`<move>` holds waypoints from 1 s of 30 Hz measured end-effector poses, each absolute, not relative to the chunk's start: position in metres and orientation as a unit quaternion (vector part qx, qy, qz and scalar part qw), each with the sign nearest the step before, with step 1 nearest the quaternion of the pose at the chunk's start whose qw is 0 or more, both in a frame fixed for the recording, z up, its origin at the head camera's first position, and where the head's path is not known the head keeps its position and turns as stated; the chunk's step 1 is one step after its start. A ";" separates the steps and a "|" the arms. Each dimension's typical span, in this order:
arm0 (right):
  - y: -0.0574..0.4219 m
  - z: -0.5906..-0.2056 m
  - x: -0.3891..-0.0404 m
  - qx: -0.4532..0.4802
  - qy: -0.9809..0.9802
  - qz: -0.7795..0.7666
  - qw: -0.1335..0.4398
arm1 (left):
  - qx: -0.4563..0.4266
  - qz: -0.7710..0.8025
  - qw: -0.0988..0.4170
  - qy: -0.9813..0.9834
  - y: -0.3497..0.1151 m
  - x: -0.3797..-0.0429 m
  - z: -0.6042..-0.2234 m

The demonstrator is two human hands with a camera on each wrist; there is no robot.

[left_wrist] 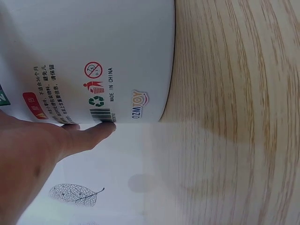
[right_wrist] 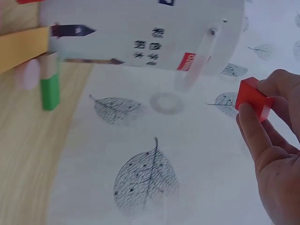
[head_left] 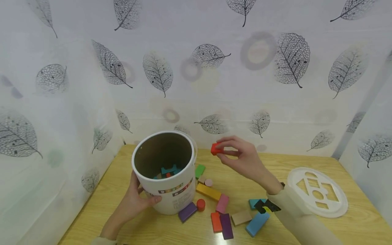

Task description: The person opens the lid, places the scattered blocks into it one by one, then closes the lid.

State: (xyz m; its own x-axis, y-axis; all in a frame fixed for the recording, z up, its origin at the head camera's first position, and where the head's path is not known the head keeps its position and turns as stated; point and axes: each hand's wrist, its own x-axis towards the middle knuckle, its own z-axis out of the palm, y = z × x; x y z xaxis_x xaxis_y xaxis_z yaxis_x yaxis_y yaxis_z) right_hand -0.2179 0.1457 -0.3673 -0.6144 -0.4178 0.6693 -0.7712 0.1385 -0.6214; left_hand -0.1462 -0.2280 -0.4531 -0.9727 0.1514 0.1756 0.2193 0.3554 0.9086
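A white bucket [head_left: 179,195] stands tilted on the table with its mouth toward me, and several blocks [head_left: 169,170] lie inside. My left hand [head_left: 131,203] holds its left side, the thumb across the front and the other fingers partly hidden behind the wall. In the left wrist view, fingers touch the bucket [left_wrist: 136,47] beside the barcode. To the right of the rim, my right hand [head_left: 243,158] pinches a small red block [head_left: 215,149] in the air between thumb and fingers. The right wrist view shows this red block [right_wrist: 253,99] apart from the bucket.
Loose blocks lie right of the bucket: green [head_left: 200,171], orange [head_left: 209,192], pink [head_left: 222,203], purple [head_left: 226,226], a red cylinder [head_left: 200,205], tan [head_left: 241,217] and blue [head_left: 258,224]. A white lid with shaped cut-outs [head_left: 294,185] rests at the right. Leaf-patterned sheeting [head_left: 196,98] surrounds the table.
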 end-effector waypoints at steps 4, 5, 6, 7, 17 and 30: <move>0.131 -0.355 -0.224 0.406 -0.716 0.544 0.164 | -0.110 -0.558 0.028 -0.822 -0.228 -0.146 -0.453; 0.127 -0.353 -0.225 0.407 -0.711 0.550 0.163 | -0.108 -0.558 0.027 -0.822 -0.228 -0.146 -0.453; 0.124 -0.351 -0.227 0.409 -0.708 0.552 0.165 | -0.107 -0.558 0.026 -0.822 -0.228 -0.146 -0.453; 0.120 -0.350 -0.228 0.411 -0.705 0.553 0.166 | -0.106 -0.558 0.026 -0.823 -0.228 -0.146 -0.453; 0.084 -0.337 -0.232 0.439 -0.680 0.567 0.155 | -0.103 -0.559 0.025 -0.823 -0.228 -0.147 -0.453; 0.046 -0.338 -0.232 0.457 -0.686 0.550 0.131 | -0.103 -0.554 0.025 -0.825 -0.229 -0.147 -0.454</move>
